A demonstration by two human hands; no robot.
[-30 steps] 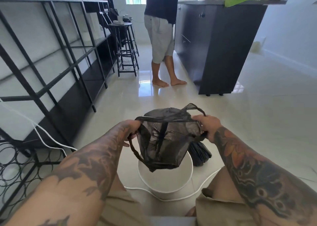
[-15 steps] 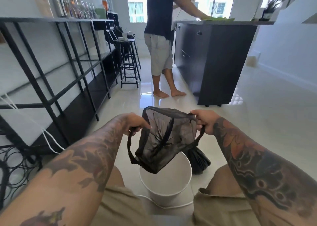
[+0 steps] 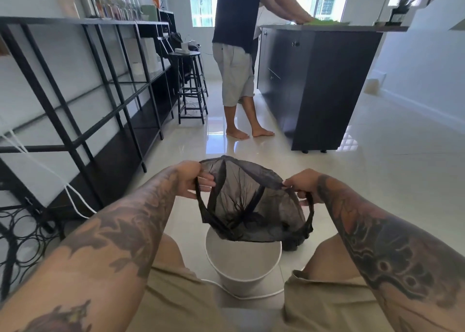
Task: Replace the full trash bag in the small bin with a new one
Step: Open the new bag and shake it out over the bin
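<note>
Step in hand, as judged: lining; left hand [image 3: 195, 180] and right hand [image 3: 302, 187] each pinch the rim of the thin translucent black plastic bag [image 3: 251, 203], mouth spread, above the round white plastic bin [image 3: 242, 268]; next: lower, fold rim over; dark bundle [image 3: 292, 244] behind bin mostly hidden, probably the full bag.
</note>
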